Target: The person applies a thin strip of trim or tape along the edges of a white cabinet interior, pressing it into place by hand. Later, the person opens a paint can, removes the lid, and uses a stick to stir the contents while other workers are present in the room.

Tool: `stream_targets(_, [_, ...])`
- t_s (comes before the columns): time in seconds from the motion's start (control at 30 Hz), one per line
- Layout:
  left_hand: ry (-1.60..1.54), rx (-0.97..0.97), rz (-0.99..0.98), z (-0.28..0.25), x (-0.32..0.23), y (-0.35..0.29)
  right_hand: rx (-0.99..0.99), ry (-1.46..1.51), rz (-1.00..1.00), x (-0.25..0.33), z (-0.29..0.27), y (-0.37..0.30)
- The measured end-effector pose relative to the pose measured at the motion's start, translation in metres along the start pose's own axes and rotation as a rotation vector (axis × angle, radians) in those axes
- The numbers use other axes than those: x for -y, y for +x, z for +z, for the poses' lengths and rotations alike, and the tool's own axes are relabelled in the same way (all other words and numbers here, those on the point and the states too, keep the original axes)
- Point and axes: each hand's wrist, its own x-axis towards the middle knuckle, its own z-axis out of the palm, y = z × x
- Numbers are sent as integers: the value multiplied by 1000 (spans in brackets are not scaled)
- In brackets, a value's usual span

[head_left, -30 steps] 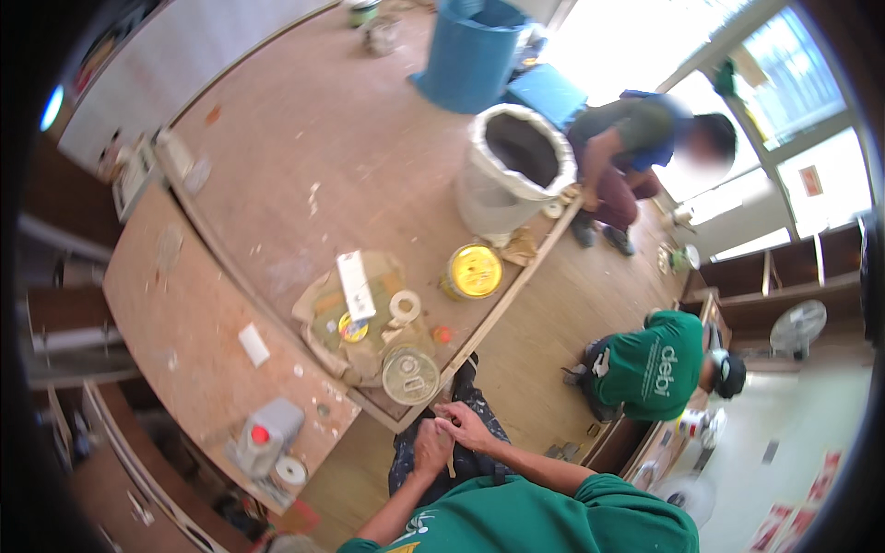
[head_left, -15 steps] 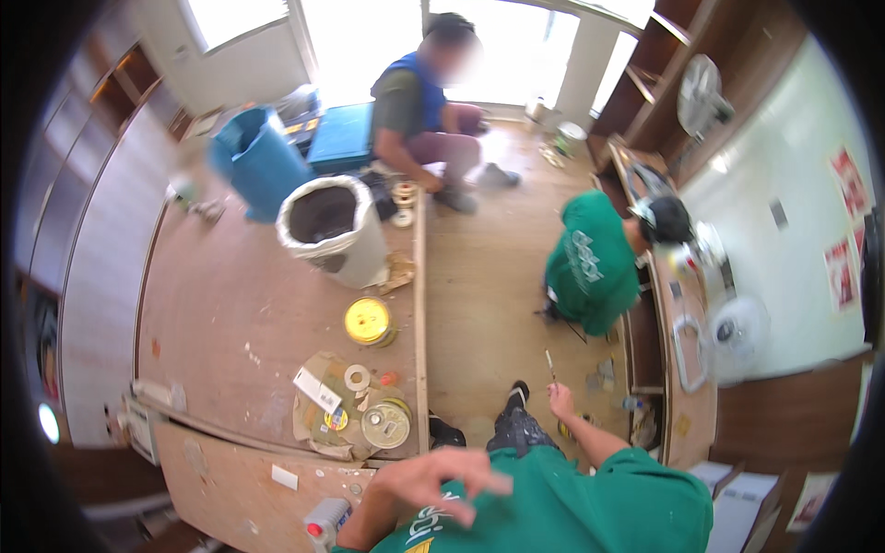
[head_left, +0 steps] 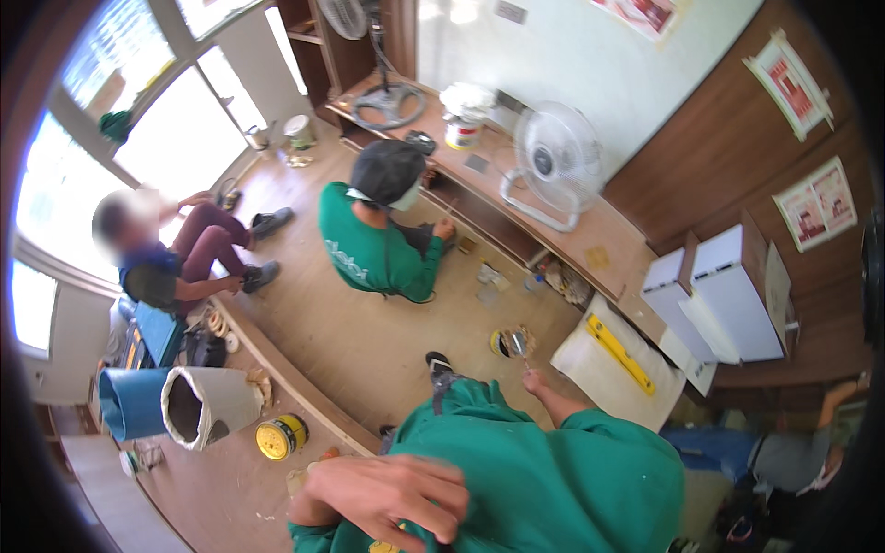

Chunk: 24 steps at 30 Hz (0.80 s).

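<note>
My right hand is closed on a slim tool whose kind is too small to make out. Its far end points at an open can on the floor, with a greyish piece at the can's rim; whether they touch is unclear. My left hand is raised before my green shirt, blurred a little, fingers loosely bent and apart with nothing visible in them. To its left, a yellow-lidded can sits on the raised wooden platform.
A person in green crouches by the low bench, which carries a fan. Another person sits on the platform edge near bins. A yellow spirit level lies at right; someone bends over beyond.
My view has swung to the right, bringing the spirit level and white boxes in. The slim tool in my right hand now reaches toward the open can. My left hand is less spread.
</note>
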Motion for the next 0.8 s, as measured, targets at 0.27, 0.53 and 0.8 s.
stream_targets(0.27, [124,-1108,459,-6,28,63,21,477,-7,-78,61,34])
stream_targets(0.53, [-516,-120,428,-11,33,100,332,720,329,-47,-8,1])
stream_targets(0.8, [-537,-16,562,-4,32,102,418,695,278,-13,-51,56])
